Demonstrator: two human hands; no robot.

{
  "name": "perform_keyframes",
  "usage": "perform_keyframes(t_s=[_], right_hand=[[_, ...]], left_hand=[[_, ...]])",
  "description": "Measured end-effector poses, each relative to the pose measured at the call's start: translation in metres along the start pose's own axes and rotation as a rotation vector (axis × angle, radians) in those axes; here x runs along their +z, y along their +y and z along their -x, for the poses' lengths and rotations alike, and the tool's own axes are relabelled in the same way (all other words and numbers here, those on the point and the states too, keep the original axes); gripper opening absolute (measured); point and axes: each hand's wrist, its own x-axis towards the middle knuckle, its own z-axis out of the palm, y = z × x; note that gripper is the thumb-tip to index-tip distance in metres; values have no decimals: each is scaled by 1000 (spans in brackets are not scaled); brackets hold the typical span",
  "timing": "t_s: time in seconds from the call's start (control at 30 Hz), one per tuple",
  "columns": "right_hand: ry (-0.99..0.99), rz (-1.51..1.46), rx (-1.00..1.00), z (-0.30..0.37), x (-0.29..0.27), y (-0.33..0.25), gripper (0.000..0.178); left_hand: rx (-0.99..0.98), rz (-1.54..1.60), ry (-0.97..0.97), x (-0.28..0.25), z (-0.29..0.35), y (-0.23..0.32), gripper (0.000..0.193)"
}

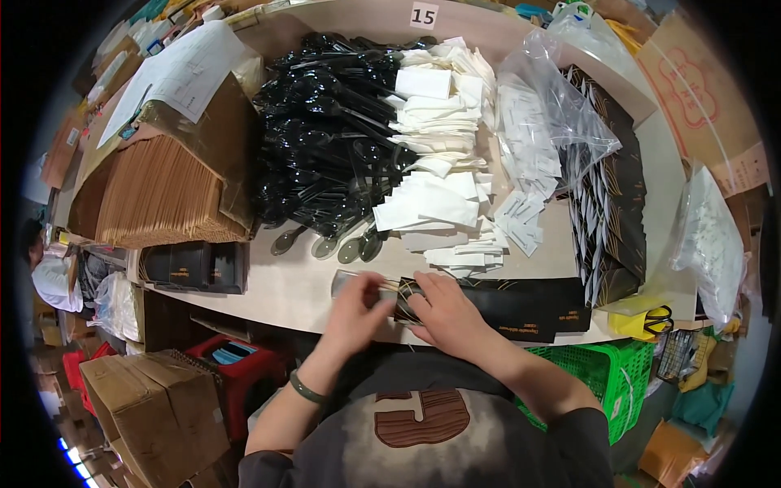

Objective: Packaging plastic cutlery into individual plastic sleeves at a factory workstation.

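1. A smooth pale table (277,286) carries glossy black plastic spoons (325,106); flat black gold-lined sleeves (521,302) lie along its near edge.
2. The left hand (356,309) is half curled, blurred; the right hand (446,307), partly spread, covers the sleeves' left end; I cannot tell either grip.
3. Sleeve filling seems underway; next calls for steady fingers.

A pale table (277,286) carries black spoons (325,122) (a glossy heap), white packets (431,199), dark sleeves (521,305) and, seemingly, sachets (518,221).
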Motion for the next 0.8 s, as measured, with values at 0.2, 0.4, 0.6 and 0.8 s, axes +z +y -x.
perform_keyframes(t_s=[0.2, 0.4, 0.6, 0.8], right_hand=[[-47, -24, -43, 4, -24, 5, 59], [-43, 73, -260, -15, -91, 21, 15], [97, 342, 61, 51, -155, 87, 29], [-199, 2, -74, 30, -57, 42, 41]], left_hand=[[363, -517, 127, -17, 23, 28, 75], [635, -745, 115, -12, -5, 18, 34], [16, -130, -177, -21, 16, 17, 35], [546, 90, -692, 51, 7, 36, 56]])
